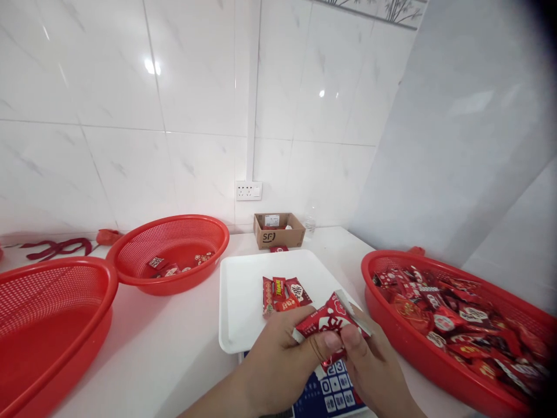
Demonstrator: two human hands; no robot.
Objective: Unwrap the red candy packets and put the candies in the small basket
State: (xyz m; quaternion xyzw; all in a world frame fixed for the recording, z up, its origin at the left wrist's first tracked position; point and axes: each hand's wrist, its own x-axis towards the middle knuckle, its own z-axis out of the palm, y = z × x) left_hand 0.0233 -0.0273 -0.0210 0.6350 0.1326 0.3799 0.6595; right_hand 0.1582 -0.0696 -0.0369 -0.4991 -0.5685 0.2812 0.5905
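Between my left hand (285, 360) and my right hand (369, 363) is a red snack packet (333, 316) with white print. Both thumbs press on its front, and the fingers of each hand curl behind it. The packet is tilted, held above the front edge of a white scale tray (241, 290). On that tray lie several small red packets (281, 293). Under my hands shows the blue keypad (335, 386) of the scale, partly hidden by my wrists and fingers.
At right stands a red basket (369, 267) heaped with red packets (439, 313). Another red basket (169, 287) at back left holds a few packets, and a third red basket (87, 342) is nearer. Behind the tray sit a cardboard box (282, 237) and a clear bottle (310, 223).
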